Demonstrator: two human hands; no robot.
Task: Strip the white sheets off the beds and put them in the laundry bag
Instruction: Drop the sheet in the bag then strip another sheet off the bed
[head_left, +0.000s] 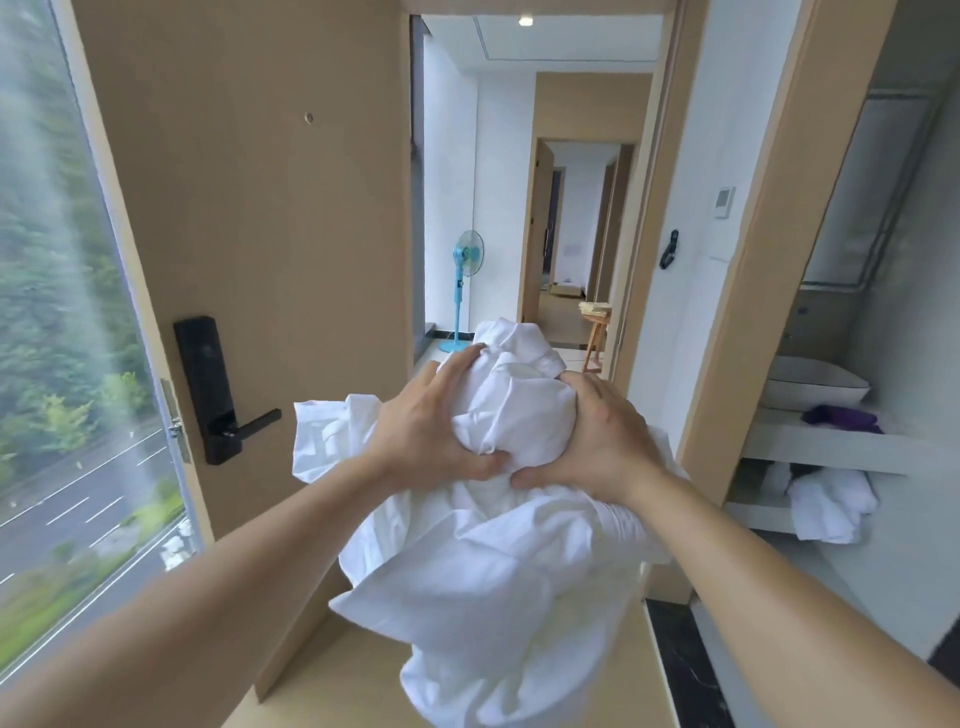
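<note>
**Hauling the stripped bundle out toward the bag**

Judging by the grip, mid-carry: taking the white sheets (493, 571) through the open doorway, with no laundry bag anywhere in view.

- Grip high on the wad with both hands, pressing inward so as not to shed a layer on the way.
- Gather up the loose tail hanging toward 6 o'clock. Left trailing, it is likely to drag along the floor or trip a foot.
- Pass wide of the door (260, 208) and its black lock (208, 384) at 9 o'clock, given the risk of snagging a stray fold on the lever.
- Head down the corridor at 12 o'clock, past the blue fan (467, 254) and the wooden stool (597, 325).
- Ignore the white towel (831, 499) on the shelf at 3 o'clock, which is probably not part of this load.

Left hand (431, 426): curled round the bunched top of the cloth, clamping from 9 o'clock, thumb hooked underneath.

Right hand (602, 436): curled the same way, clamping from 3 o'clock, with its thumb almost touching the other at the near side of the wad.

Sheets: held in the air between and beneath both hands. Balled tight at the top, poking up past the fingertips at 12 o'clock and spilling in broad folds below the wrists toward 6 o'clock. Lowest edge cut off by the frame, so impossible to tell whether touching the floor.
</note>
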